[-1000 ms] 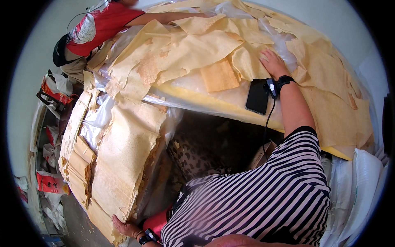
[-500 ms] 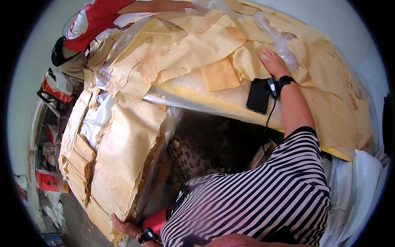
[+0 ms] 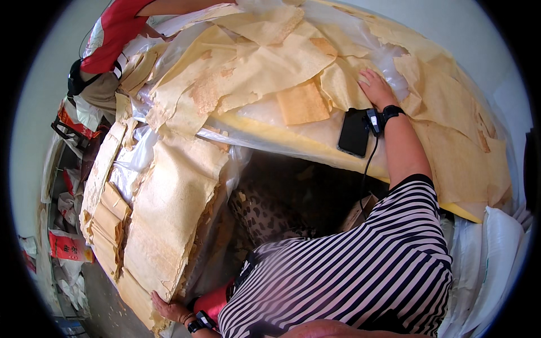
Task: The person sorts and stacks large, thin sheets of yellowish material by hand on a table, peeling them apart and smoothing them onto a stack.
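Thin tan sheets with ragged edges, like dried skins or large flat pancakes, lie over plastic film on the tables. My right hand (image 3: pixel 376 89) rests flat, fingers stretched out, beside a loose pale sheet (image 3: pixel 340 85) on the far table. At the lower left, my left hand (image 3: pixel 168 308) lies on the near end of a long pale sheet (image 3: pixel 173 208), fingers apart. Folded darker strips (image 3: pixel 109 221) lie left of that sheet. A small square tan piece (image 3: pixel 303 103) sits near the far table's front edge.
A black phone (image 3: pixel 354 132) with a cable lies beside my right wrist. A person in a red top (image 3: pixel 110 34) reaches over the sheets at the far left. Red and white bags (image 3: pixel 69 246) stand along the left wall. White sacks (image 3: pixel 496 253) are at the right.
The other person has shifted a little to the left, with the reaching arm drawn back. My two hands and the sheets beside them stay almost the same.
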Motion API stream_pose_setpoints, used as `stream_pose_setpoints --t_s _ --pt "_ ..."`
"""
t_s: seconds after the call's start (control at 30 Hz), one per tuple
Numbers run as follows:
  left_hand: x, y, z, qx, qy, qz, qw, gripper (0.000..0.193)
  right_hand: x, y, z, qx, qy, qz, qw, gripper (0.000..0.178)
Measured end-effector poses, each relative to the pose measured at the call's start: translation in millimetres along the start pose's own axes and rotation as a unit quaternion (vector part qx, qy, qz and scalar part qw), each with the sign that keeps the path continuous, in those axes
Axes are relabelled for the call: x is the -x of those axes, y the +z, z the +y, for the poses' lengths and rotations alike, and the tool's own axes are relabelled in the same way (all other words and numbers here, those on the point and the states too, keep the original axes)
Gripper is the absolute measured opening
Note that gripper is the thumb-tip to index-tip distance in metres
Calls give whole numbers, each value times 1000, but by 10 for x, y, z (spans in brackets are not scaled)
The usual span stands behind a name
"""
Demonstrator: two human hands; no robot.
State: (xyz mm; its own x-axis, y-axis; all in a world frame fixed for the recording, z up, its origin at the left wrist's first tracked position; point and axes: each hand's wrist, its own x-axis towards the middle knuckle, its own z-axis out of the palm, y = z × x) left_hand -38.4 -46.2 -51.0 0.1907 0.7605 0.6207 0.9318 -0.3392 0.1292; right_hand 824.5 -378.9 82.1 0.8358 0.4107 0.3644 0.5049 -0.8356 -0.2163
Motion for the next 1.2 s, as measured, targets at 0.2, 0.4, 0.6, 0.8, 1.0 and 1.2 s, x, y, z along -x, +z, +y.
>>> stream_pose_setpoints --t_s 0.2,0.4,0.6,0.8,1.0,1.2 --pt "-3 -5 2 -7 6 -2 1000 45 -3 0 11 -11 4 -7 1000 48" --pt "5 0 -42 -3 16 -5 1000 49 0 9 33 -10 -2 -7 1000 49" --pt "-17 29 -31 -5 19 -8 1000 53 -38 42 105 -15 6 -9 1000 51" --pt "-36 -14 27 -8 30 17 999 49 -169 96 155 -46 -56 -14 997 50" --pt "38 44 -93 -38 19 1 999 38 -604 -150 0 -199 -32 -118 972 50" --pt "-231 -241 242 -124 81 -24 989 39 -253 -1029 -1982 -342 -230 -135 901 38"
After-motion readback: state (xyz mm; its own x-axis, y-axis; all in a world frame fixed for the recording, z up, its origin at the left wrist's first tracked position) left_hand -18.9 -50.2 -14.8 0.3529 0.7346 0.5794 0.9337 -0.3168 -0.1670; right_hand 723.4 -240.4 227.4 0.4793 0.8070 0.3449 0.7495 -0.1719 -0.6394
